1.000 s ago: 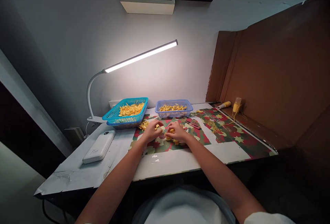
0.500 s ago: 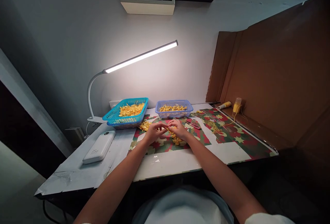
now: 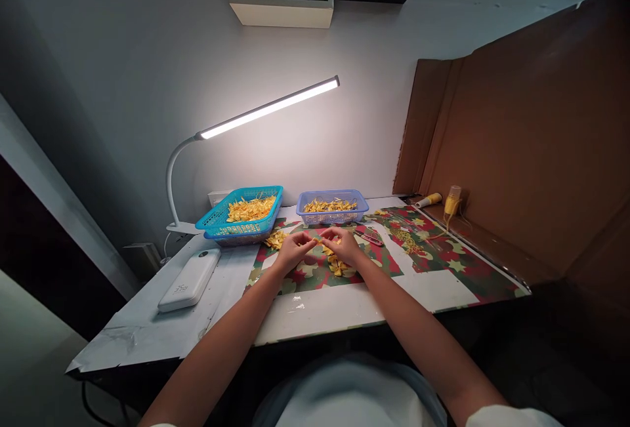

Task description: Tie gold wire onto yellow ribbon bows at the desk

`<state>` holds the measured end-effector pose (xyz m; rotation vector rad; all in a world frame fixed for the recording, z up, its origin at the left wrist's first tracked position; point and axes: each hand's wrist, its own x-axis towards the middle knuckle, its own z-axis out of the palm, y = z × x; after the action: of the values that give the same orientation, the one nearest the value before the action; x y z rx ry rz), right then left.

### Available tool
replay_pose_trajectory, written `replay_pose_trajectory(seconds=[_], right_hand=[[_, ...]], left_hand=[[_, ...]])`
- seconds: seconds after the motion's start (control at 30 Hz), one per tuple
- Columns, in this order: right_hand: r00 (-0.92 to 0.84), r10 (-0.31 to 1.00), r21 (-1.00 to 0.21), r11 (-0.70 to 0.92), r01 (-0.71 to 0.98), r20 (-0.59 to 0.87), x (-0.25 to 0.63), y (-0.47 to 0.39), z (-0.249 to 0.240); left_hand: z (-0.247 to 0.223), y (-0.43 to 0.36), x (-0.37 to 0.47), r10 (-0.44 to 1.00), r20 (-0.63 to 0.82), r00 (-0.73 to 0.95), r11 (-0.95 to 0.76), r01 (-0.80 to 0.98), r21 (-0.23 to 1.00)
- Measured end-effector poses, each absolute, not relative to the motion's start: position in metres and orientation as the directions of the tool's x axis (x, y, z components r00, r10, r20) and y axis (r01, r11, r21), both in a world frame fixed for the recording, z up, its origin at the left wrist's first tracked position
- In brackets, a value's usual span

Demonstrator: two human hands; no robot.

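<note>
My left hand (image 3: 294, 250) and my right hand (image 3: 343, 244) meet over the camouflage-patterned sheet, each with fingers pinched on a small yellow piece (image 3: 317, 241) between them. Its exact shape is too small to make out. Yellow pieces (image 3: 337, 265) lie just below my right hand. Another small yellow pile (image 3: 276, 239) rests behind my left hand. Beyond the hands, a teal basket (image 3: 209, 222) and a purple-blue basket (image 3: 332, 218) hold many yellow pieces.
A white power bank (image 3: 189, 281) lies at left, near the clamp lamp (image 3: 170, 184). Pink-handled snippers (image 3: 369, 238) and thin yellow strands (image 3: 407, 241) lie right of my hands. Yellow thread spools (image 3: 451, 201) stand by the cardboard panel (image 3: 522, 138).
My fingertips have drawn slightly apart, and the small yellow piece shows between them. The baskets and other things have stayed in place.
</note>
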<state>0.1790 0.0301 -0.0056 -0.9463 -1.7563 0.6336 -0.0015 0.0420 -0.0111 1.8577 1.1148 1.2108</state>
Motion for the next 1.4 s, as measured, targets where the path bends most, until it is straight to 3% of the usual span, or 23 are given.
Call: replay_pose_trajectory(seconds=[0.33,0.5,0.87,1.0,1.17,1.3,1.4], right_hand=[[-0.263,0.891,-0.924,0.383,-0.002,0.37,0.179,0.034,-0.007],[-0.244,0.886,-0.919,0.381,-0.098,0.394,0.18,0.034,-0.005],[-0.237,0.837,-0.815,0.54,0.21,0.493,0.173,0.035,-0.014],[-0.24,0.842,-0.82,0.532,0.213,0.483,0.172,0.034,-0.015],[-0.253,0.876,-0.858,0.465,0.219,0.411,0.176,0.035,-0.015],[-0.298,0.847,-0.816,0.515,0.263,0.439,0.178,0.033,-0.014],[-0.284,0.837,-0.817,0.532,0.221,0.468,0.179,0.032,-0.013]], left_hand=[[-0.007,0.041,0.003,0.903,0.361,0.234,-0.392,0.103,0.914],[-0.007,0.041,0.003,0.913,0.338,0.227,-0.357,0.049,0.933],[-0.01,0.031,0.011,0.902,0.291,0.32,-0.331,0.079,0.94],[-0.012,0.035,0.01,0.877,0.395,0.274,-0.451,0.184,0.873],[-0.007,0.038,0.003,0.839,0.473,0.27,-0.525,0.172,0.833],[-0.007,0.037,-0.002,0.812,0.457,0.362,-0.562,0.279,0.778],[-0.009,0.039,-0.002,0.818,0.44,0.371,-0.547,0.262,0.795]])
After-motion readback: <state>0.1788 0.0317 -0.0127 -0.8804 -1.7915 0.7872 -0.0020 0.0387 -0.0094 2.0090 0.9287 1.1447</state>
